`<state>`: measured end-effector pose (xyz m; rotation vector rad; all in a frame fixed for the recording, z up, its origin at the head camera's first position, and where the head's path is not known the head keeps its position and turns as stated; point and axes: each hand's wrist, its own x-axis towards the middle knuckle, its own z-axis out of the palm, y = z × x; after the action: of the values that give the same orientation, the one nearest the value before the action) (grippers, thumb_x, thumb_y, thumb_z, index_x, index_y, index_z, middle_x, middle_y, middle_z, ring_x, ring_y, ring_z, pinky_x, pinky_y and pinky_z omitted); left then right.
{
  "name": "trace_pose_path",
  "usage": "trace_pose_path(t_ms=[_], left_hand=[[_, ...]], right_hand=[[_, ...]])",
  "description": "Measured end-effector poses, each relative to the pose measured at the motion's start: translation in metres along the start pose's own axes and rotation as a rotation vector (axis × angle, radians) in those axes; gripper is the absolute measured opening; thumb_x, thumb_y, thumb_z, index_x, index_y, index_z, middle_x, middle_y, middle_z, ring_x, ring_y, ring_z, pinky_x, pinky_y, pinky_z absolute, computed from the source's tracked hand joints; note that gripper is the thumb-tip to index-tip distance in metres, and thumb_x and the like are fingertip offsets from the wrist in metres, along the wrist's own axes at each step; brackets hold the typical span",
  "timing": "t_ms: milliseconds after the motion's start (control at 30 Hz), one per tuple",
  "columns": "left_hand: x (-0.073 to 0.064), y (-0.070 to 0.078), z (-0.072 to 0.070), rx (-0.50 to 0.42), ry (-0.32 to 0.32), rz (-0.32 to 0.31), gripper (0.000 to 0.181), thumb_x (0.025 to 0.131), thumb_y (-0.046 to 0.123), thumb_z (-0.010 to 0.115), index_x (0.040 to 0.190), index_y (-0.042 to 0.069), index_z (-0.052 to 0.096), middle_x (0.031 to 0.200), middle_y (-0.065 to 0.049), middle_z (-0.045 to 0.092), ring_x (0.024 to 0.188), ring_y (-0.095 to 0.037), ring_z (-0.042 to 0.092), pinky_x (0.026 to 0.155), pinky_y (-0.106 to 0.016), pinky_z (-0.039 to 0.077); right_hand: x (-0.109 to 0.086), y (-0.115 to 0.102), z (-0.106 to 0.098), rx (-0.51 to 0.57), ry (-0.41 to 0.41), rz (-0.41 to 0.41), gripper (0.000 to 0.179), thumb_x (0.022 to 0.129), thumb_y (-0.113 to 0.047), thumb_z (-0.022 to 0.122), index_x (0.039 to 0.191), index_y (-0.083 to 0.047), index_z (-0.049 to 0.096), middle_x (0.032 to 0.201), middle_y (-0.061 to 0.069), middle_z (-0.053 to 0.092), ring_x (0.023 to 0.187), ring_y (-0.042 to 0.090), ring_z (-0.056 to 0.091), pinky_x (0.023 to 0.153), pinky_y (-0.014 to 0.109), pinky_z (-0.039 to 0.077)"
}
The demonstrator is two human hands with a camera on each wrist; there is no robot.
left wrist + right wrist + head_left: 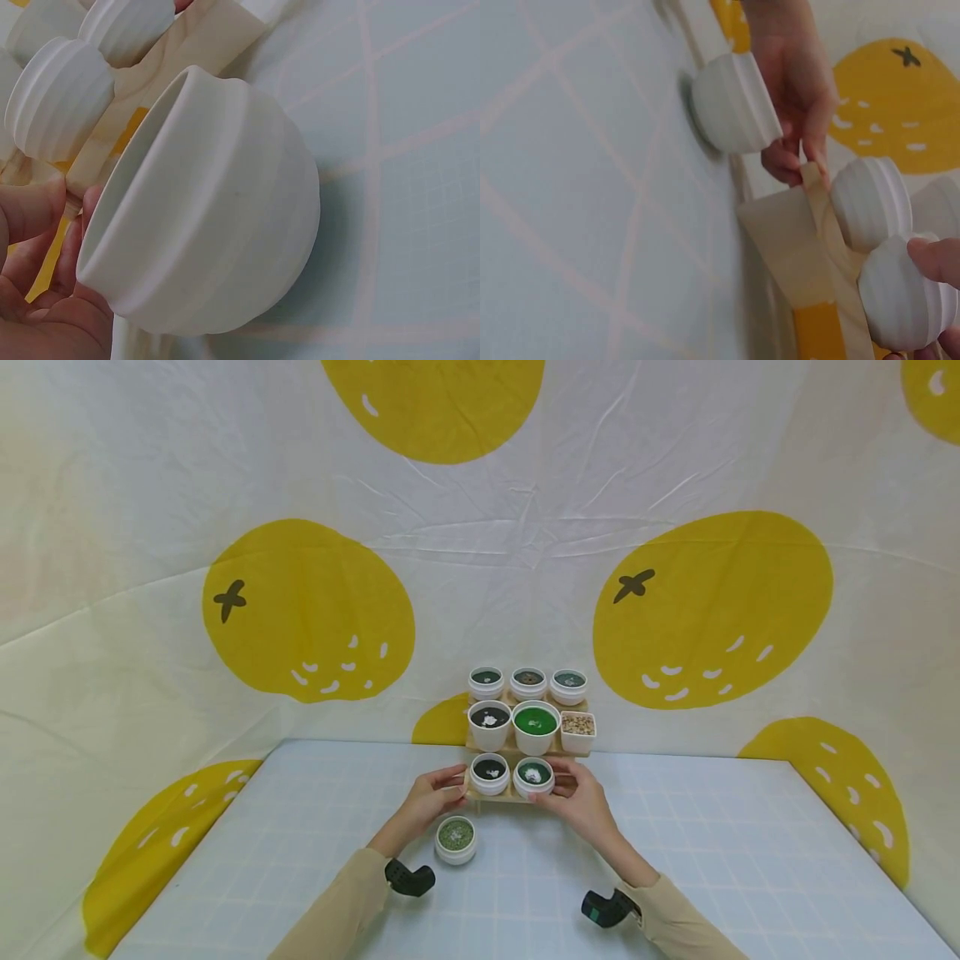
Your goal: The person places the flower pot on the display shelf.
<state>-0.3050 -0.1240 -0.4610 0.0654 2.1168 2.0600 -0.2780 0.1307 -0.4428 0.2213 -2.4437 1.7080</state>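
Note:
A stepped wooden stand (498,797) carries small white bowls on three levels. On its lowest step sit a left bowl (489,777) with dark contents and a right bowl (533,779) with dark green contents and a white patch. My left hand (426,803) pinches the left end of that step between thumb and fingers, as the right wrist view also shows. At the other end, my right hand (583,803) grips the right bowl by its side, thumb in front and fingers behind. A loose bowl (455,842) with speckled green contents stands on the table, just below the left hand.
The middle step holds two taller cups, one with bright green contents (536,727), and a square dish (578,732) of beige bits. Several small bowls line the top step. Behind the stand hangs a fruit-print cloth (480,568). Pale blue checked cloth covers the table (720,843).

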Motion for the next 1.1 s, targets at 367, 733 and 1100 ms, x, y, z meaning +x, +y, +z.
trace_pose_path(t_ms=[367, 733, 1100], left_hand=[[-0.0010, 0.0017, 0.0001, 0.008, 0.001, -0.005, 0.046, 0.091, 0.000, 0.059, 0.136, -0.004, 0.050, 0.126, -0.026, 0.058, 0.083, -0.010, 0.064, 0.081, -0.028, 0.059], [-0.0019, 0.0029, 0.0012, 0.012, 0.016, -0.013, 0.046, 0.091, 0.000, 0.059, 0.136, -0.003, 0.051, 0.126, -0.025, 0.058, 0.082, -0.010, 0.064, 0.081, -0.029, 0.059], [-0.0005, 0.0010, 0.0007, 0.010, 0.011, -0.007, 0.046, 0.091, 0.000, 0.059, 0.136, -0.004, 0.050, 0.126, -0.025, 0.058, 0.082, -0.010, 0.063, 0.080, -0.028, 0.059]], right_hand=[[-0.0004, -0.0009, 0.0009, 0.027, 0.037, 0.017, 0.059, 0.070, -0.010, 0.084, 0.123, -0.006, 0.058, 0.118, 0.014, 0.061, 0.097, 0.022, 0.062, 0.079, 0.019, 0.057], [0.0003, 0.0023, 0.0018, 0.051, 0.027, 0.023, 0.060, 0.071, -0.011, 0.084, 0.125, -0.008, 0.058, 0.122, 0.012, 0.060, 0.101, 0.023, 0.061, 0.082, 0.023, 0.058], [-0.0038, 0.0035, 0.0012, 0.056, 0.076, 0.013, 0.061, 0.070, -0.011, 0.085, 0.124, -0.007, 0.057, 0.119, 0.013, 0.061, 0.101, 0.025, 0.062, 0.082, 0.023, 0.057]])
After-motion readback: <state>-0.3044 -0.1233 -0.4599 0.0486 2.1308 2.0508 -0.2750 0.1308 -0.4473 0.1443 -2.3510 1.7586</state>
